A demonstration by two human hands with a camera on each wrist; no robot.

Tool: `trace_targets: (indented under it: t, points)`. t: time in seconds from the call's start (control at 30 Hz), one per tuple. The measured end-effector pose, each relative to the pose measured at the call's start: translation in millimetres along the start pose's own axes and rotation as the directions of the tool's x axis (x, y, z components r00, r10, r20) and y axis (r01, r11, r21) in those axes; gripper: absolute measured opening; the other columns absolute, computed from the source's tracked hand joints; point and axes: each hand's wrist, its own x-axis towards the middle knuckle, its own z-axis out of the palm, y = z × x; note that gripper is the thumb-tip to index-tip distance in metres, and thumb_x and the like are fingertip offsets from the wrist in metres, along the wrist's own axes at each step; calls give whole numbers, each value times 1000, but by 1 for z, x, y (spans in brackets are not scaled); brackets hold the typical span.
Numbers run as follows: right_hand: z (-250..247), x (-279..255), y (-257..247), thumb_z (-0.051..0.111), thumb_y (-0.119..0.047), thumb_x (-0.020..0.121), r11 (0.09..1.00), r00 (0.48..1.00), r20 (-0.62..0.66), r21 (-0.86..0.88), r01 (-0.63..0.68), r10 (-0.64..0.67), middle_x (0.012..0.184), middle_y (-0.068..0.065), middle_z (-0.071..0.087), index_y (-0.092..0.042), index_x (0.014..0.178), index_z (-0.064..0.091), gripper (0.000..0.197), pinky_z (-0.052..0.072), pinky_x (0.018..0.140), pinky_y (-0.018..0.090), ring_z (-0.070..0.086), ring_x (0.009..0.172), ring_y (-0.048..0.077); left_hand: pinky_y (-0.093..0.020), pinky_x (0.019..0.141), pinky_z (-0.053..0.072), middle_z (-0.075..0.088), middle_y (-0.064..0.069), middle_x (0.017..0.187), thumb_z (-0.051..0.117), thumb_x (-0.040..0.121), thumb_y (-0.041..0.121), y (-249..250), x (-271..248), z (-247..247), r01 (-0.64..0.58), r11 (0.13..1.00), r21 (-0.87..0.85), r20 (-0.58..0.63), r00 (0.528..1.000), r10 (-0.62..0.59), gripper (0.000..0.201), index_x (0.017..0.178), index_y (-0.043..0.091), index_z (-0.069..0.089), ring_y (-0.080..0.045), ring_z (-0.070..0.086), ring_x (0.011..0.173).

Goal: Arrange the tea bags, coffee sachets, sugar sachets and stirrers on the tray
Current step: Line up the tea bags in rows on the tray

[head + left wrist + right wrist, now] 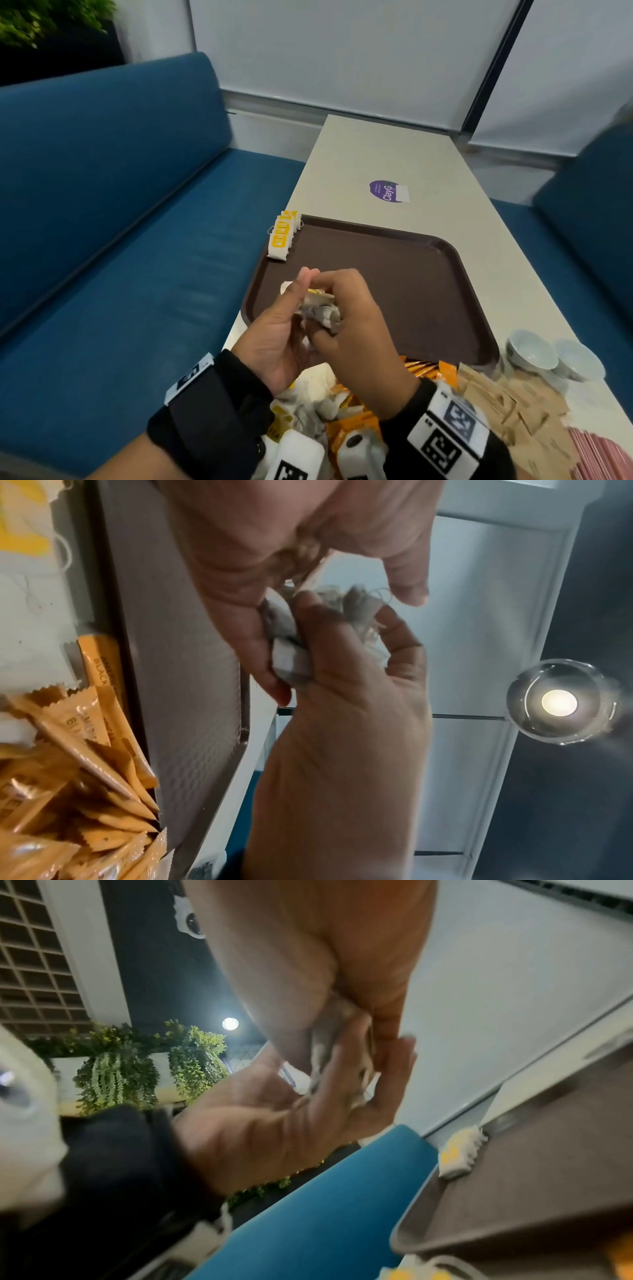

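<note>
Pinching a tea-bag bundle (pixel 320 308) between our left hand (pixel 274 337) and right hand (pixel 356 329), above the brown tray's (pixel 394 274) 7 o'clock edge; its middle lies bare.

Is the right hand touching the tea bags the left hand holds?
Touching. Left wrist view shows right hand fingers pinching the tea bag bundle gripped by left hand.

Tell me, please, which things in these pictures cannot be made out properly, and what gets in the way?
- Tea bags held: both hands, left hand and right hand, cover most of the bundle in every view, so their number stays unclear.
- Pink stack, head view: cut off by the frame's lower right corner and blurred; whether these are the stirrers is uncertain.
- Brown sachets, head view: blurred, print unreadable.
- Tea bags on the tray, right wrist view: blurred.
</note>
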Motion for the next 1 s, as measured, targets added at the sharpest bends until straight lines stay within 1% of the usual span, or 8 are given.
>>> trace_targets:
  t: [0.13, 0.23, 0.3, 0.4, 0.53, 0.7, 0.83, 1.0]
  points:
    - [7, -2, -7, 66, -1, 72, 993, 998, 29, 103, -51, 48, 102, -11, 57, -41, 108, 41, 59, 46, 79, 9, 57, 95, -3, -26, 62, 57, 69, -5, 78, 59, 72, 51, -5, 4, 1, -5, 996, -88, -45, 999, 1, 41, 89, 15, 67, -15, 69, 74]
    - [-3, 1, -13, 76, -10, 68, 942, 983, 144, 297, -156, 117, 101, -10, 66, -41, 122, 39, 72, 49, 89, 17, 60, 103, -1, -26, 61, 55, 68, -4, 83, 52, 83, 46, 2, 7, -7, -4, 991, -132, -60, 998, -4, 37, 103, 19, 67, -17, 67, 75]
    - [-7, 4, -17, 75, -23, 70, 874, 978, 139, 441, -204, 159, 102, -3, 70, -42, 122, 44, 63, 50, 92, 25, 60, 109, 5, -22, 55, 44, 63, -1, 82, 55, 76, 47, 5, 7, -12, -14, 996, -88, -45, 999, 10, 39, 104, 23, 67, -14, 59, 71]
    - [-16, 12, -24, 67, -20, 83, 786, 961, 93, 559, -266, 259, 95, 0, 70, -30, 108, 56, 29, 56, 75, 24, 66, 94, 7, -13, 36, 27, 55, 0, 60, 51, 72, 48, 9, 4, -15, -39, 999, -15, -5, 999, 39, 35, 87, 21, 68, -11, 49, 47]
    - [-31, 19, -28, 65, -6, 84, 850, 956, 39, 448, -276, 290, 70, -11, 68, -16, 85, 62, 11, 45, 54, 7, 60, 64, -5, -13, 34, 28, 62, -2, 66, 49, 81, 50, 9, 4, -19, -142, 986, 83, 30, 990, 140, 39, 100, 24, 70, -15, 46, 53]
    - [-32, 19, -26, 75, -17, 75, 867, 903, 226, 270, -419, 366, 76, 1, 60, -19, 92, 65, 20, 49, 60, 14, 53, 63, 1, -13, 34, 28, 60, -5, 80, 41, 78, 50, 6, 6, -20, -168, 978, 127, 11, 986, 168, 49, 110, 23, 64, -10, 46, 47]
    - [-35, 23, -23, 77, -11, 74, 861, 831, 429, 198, -468, 354, 75, -2, 51, -29, 109, 62, 42, 53, 73, 30, 52, 69, 8, -12, 33, 28, 53, -2, 60, 48, 72, 53, 7, 5, -19, -8, 992, 125, 29, 1000, 5, 45, 77, 14, 69, -8, 45, 38]
    - [-45, 26, -17, 76, -3, 68, 802, 785, 526, 284, -526, 328, 66, 1, 56, -10, 87, 63, 24, 56, 63, 25, 63, 58, 11, -10, 31, 28, 50, 0, 55, 55, 75, 55, 7, 1, -20, 130, 977, 169, 88, 985, -146, 41, 75, 17, 69, -10, 48, 44]
